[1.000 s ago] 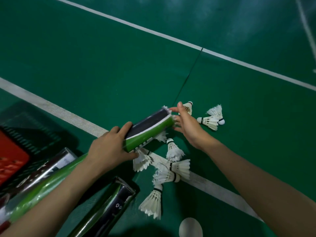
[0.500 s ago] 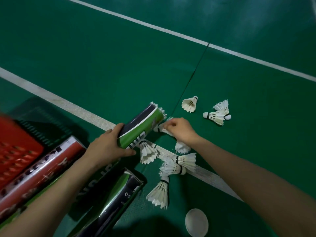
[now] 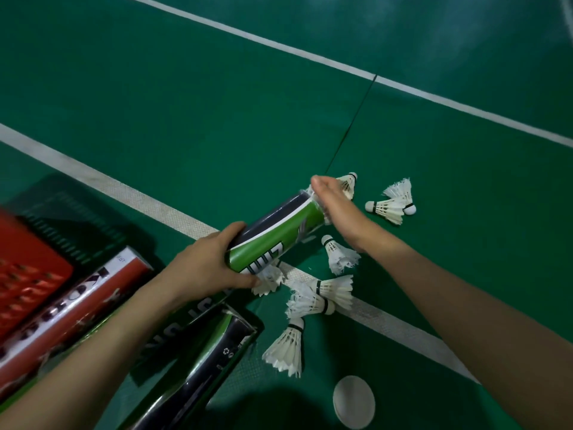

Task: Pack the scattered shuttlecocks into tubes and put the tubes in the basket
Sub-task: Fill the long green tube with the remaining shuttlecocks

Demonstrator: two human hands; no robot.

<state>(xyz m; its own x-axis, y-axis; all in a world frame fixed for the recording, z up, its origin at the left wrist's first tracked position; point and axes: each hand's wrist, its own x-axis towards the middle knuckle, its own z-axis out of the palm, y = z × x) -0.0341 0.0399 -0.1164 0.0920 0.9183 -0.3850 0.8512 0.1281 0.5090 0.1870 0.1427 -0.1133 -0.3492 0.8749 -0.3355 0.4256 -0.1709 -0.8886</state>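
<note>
My left hand (image 3: 210,266) grips a green and black tube (image 3: 279,235) by its middle, holding it tilted above the court floor with its open mouth pointing up and right. My right hand (image 3: 336,207) covers that mouth and presses a shuttlecock against it; only white feather tips (image 3: 326,216) show at the rim. Several white shuttlecocks lie scattered on the floor: a pair (image 3: 391,207) to the right, one (image 3: 340,256) under my right wrist, and a cluster (image 3: 322,294) on the white line, with one more (image 3: 286,349) below.
A red basket (image 3: 28,274) sits at the left edge. Beside it lie a red and white tube (image 3: 71,302) and a dark green tube (image 3: 201,364). A round white lid (image 3: 353,401) rests on the floor near the bottom. White court lines cross the green floor.
My right hand picked a shuttlecock from the floor below the tube and brought it up to the tube's mouth. The tube has tilted slightly upward.
</note>
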